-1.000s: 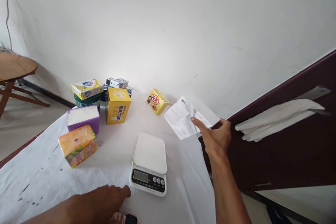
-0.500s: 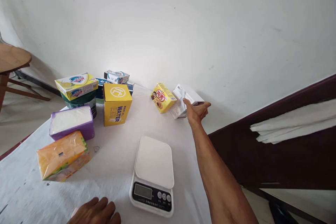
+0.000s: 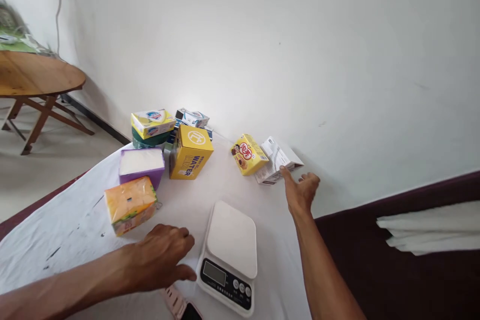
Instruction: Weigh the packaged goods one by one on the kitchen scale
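White box (image 3: 276,156) beside the loosely spread right hand (image 3: 302,193).

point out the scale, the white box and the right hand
scale (image 3: 233,240), head view, on its weighing plate
white box (image 3: 276,154), head view, on its upper side
right hand (image 3: 301,192), head view, middle of the hand

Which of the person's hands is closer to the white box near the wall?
The right hand, just at the near side of the white box; the left hand is farther off, left of the scale.
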